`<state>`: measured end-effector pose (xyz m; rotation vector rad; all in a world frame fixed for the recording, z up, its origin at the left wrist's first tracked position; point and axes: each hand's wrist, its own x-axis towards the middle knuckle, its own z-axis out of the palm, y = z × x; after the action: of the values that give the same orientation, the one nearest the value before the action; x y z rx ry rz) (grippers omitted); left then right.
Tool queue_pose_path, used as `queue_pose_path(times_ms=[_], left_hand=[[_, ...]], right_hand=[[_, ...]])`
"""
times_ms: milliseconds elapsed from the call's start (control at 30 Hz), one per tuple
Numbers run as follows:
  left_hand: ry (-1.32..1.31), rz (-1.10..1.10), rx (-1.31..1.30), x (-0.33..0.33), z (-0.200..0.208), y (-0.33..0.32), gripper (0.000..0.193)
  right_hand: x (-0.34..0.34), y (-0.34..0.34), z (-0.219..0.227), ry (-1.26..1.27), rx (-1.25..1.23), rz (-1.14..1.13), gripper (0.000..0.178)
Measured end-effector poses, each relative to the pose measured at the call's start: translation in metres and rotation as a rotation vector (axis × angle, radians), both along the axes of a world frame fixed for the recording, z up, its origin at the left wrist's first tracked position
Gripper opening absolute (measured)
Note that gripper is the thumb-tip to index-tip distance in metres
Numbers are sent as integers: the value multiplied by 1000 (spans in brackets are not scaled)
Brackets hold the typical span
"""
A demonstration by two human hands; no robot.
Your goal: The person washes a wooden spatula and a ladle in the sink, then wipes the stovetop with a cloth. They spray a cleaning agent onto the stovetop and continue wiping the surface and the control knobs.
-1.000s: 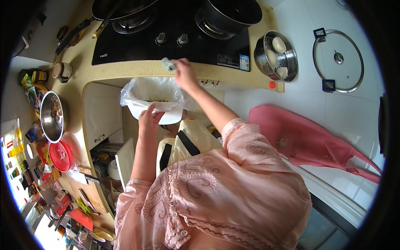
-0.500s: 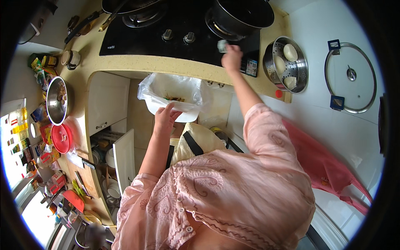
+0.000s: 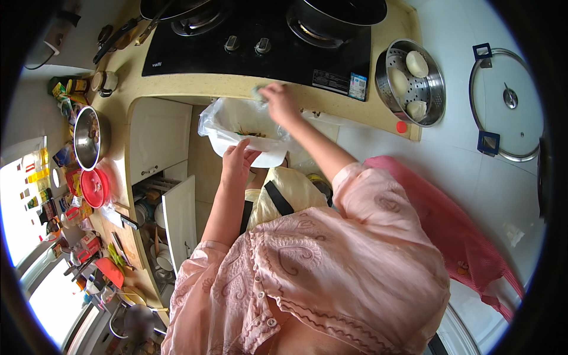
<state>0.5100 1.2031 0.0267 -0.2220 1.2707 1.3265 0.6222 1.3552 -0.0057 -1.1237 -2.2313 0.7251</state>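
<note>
My right hand (image 3: 283, 105) is closed on a crumpled pale tissue or cloth (image 3: 258, 93) at the counter's front edge, just over the far rim of a white waste bin (image 3: 273, 157). A clear plastic bag (image 3: 222, 112) lines that bin, and some dark and greenish scraps (image 3: 251, 134) lie inside. My left hand (image 3: 237, 157) grips the bin's near rim, its thumb and fingers on either side of the wall and lined edge. Above the bin is the black gas hob (image 3: 236, 65), nearest to my right hand.
A dark pot (image 3: 337, 21) stands on the right burner. Right of the hob sits a steel colander (image 3: 435, 89) with whitish rounded pieces. A steel bowl (image 3: 100, 142), a red basket (image 3: 93, 188) and a knife (image 3: 128, 222) line the left counter. One cabinet door (image 3: 179, 222) stands ajar.
My right hand has moved left and nearer, from the hob's front right to the counter edge above the bin, carrying the crumpled tissue or cloth. My left hand stays on the bin.
</note>
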Motion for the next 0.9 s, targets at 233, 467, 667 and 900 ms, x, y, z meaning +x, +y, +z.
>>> queue_pose_path(times_ms=[233, 467, 667, 900], left_hand=[[-25, 8, 43, 6, -9, -2, 22], [-38, -40, 30, 17, -5, 4, 27], [-39, -27, 50, 16, -11, 7, 21], [11, -2, -2, 9, -5, 4, 23]], right_hand=[[45, 1, 32, 51, -59, -119, 38], [185, 4, 24, -185, -21, -421, 40], [135, -1, 9, -262, 245, -411, 33], [30, 4, 1, -257, 246, -248, 24]])
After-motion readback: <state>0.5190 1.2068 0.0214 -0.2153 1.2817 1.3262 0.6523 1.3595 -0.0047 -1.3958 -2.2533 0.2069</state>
